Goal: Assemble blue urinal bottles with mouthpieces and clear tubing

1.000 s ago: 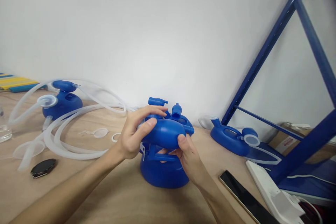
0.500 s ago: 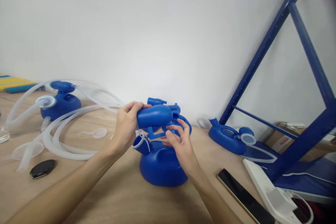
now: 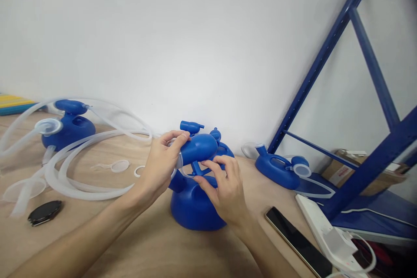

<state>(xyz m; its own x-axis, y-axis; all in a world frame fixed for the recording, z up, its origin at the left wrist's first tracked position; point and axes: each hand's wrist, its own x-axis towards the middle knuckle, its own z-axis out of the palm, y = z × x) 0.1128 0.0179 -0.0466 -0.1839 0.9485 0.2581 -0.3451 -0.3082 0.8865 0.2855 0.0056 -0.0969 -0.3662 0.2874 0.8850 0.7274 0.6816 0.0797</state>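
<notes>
My left hand (image 3: 163, 160) grips a rounded blue plastic part (image 3: 200, 147) with a white rim at its lower left end. Below it stands a blue jug (image 3: 195, 208) on the table, its neck partly hidden by my left hand. My right hand (image 3: 226, 186) is beside the jug's top, thumb and fingers curled near a thin white loop under the blue part; whether they pinch it is too small to tell. Behind the held part are more blue pieces, one a small nozzle-shaped part (image 3: 190, 127).
On the left are a blue jug (image 3: 70, 132), coiled clear tubing (image 3: 65, 178), a clear cap (image 3: 120, 166) and a black round object (image 3: 44, 213). To the right lie another blue jug (image 3: 276, 171), a phone (image 3: 298, 241), a power strip (image 3: 317, 221) and a blue rack (image 3: 312, 65).
The blue part in my left hand has come lower, its rim now by the jug's neck. My right hand has moved down slightly with its fingers reshaped. The camera view has shifted a little.
</notes>
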